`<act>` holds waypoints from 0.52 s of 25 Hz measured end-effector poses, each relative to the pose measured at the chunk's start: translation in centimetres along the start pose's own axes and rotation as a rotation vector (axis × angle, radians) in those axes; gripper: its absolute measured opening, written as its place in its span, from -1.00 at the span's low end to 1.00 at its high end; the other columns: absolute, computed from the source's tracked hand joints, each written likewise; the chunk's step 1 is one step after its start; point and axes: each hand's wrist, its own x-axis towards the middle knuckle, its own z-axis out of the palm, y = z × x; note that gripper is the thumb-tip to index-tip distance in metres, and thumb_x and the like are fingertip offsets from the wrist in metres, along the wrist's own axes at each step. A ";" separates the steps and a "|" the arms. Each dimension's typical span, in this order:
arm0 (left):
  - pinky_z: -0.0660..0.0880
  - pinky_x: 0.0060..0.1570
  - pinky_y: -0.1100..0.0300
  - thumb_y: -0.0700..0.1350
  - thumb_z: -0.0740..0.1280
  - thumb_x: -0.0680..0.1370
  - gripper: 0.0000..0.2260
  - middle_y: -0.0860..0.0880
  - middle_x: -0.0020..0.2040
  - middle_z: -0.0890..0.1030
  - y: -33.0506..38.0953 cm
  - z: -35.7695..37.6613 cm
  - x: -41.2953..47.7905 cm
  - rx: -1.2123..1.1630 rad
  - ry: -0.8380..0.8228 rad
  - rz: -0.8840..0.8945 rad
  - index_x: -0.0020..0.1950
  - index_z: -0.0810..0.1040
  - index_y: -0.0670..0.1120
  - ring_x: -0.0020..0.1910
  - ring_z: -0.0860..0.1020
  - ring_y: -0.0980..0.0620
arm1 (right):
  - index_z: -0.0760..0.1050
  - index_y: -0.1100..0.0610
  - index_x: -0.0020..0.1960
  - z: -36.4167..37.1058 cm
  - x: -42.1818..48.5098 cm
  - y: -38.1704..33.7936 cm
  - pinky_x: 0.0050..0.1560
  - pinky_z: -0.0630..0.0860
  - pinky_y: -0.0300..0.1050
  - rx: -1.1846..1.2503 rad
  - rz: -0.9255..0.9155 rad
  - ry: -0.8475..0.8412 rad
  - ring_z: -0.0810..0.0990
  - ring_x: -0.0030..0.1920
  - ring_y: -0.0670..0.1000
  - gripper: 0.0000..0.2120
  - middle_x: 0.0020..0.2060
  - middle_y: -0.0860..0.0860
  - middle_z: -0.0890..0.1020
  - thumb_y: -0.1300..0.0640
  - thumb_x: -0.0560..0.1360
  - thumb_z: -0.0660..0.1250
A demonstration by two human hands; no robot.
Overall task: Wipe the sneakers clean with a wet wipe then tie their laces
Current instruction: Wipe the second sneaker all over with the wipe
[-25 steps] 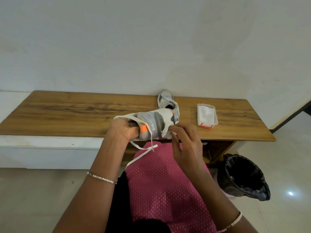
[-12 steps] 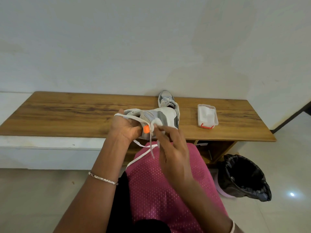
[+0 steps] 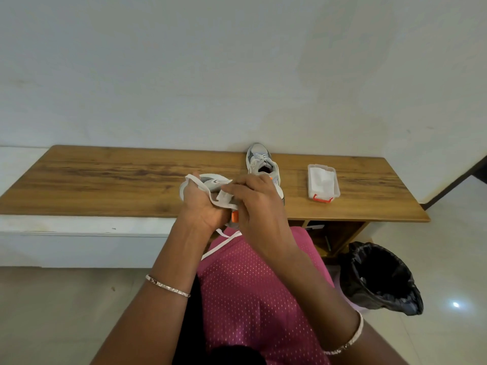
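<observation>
— How is that sneaker (image 3: pixel 210 181) handling, held over your lap at the bench (image 3: pixel 105 180) edge?

— Light and soft-sided. I'm cupping it in my left hand (image 3: pixel 201 206), fingers closed around it with a lace (image 3: pixel 203 188) looped over my thumb. My right hand (image 3: pixel 257 204) is pinching a wet wipe (image 3: pixel 224 198) against it.

— And its looks?

— Grey and white, orange tab, laces hanging loose. The second sneaker (image 3: pixel 261 163) is sitting upright behind, near the wipe box (image 3: pixel 322 183).
</observation>
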 end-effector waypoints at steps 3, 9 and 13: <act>0.56 -0.26 0.17 0.09 0.12 0.62 -0.61 -0.10 -0.34 0.51 0.5 -0.2 -0.2 -0.011 -0.024 0.034 -0.27 0.45 -0.12 -0.36 0.55 -0.02 | 0.66 0.21 0.12 0.5 -3.2 -0.8 0.04 0.52 -0.16 -0.032 -0.003 0.062 0.55 0.08 0.08 -0.69 0.06 0.06 0.65 0.39 0.41 0.36; 0.62 -0.27 0.07 0.18 0.11 0.63 -0.56 -0.18 -0.26 0.64 0.2 0.2 0.0 0.103 0.026 0.070 -0.03 0.51 -0.18 -0.30 0.64 -0.11 | 0.59 0.22 0.27 1.7 -7.0 -0.8 0.08 0.59 -0.18 0.153 0.118 0.198 0.59 0.14 -0.01 -0.70 0.11 0.08 0.62 0.34 0.55 0.33; 0.58 -0.31 0.03 0.18 0.20 0.61 -0.58 -0.19 -0.19 0.67 0.2 0.4 0.5 0.190 0.092 0.022 0.01 0.52 -0.19 -0.26 0.65 -0.12 | 0.61 0.21 0.23 1.2 -6.8 1.3 0.04 0.60 -0.23 0.080 0.105 0.162 0.60 0.10 -0.03 -0.74 0.09 0.06 0.64 0.27 0.55 0.35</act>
